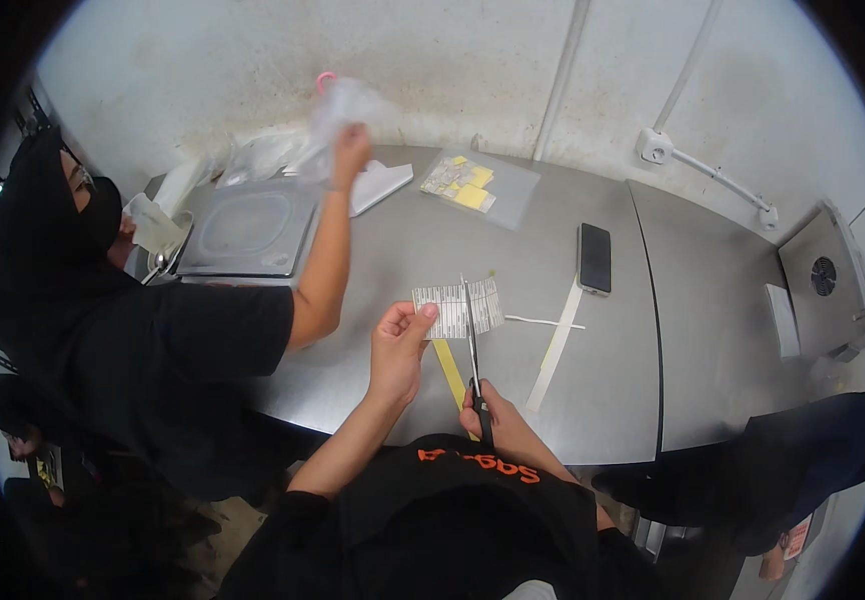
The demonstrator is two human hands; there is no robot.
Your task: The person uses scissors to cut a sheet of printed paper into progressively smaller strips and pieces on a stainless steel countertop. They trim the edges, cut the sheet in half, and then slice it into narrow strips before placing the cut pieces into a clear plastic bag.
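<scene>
Between thumb and fingers, my left hand grips a small sheet of printed labels by its left part. My right hand holds black-handled scissors by the handle. The scissor blades lie across the sheet, right of its middle, pointing away from me. To the right of the blades, the sheet's other part bends a little. Below the sheet, a yellow strip runs towards my right hand. A thin white strip crosses a longer pale strip on the steel table.
A black phone lies at the pale strip's top. Further back is a clear plastic bag with yellow and printed pieces. At left, a co-worker raises a blurred plastic bag above a flat-topped appliance. A metal box with a fan stands right.
</scene>
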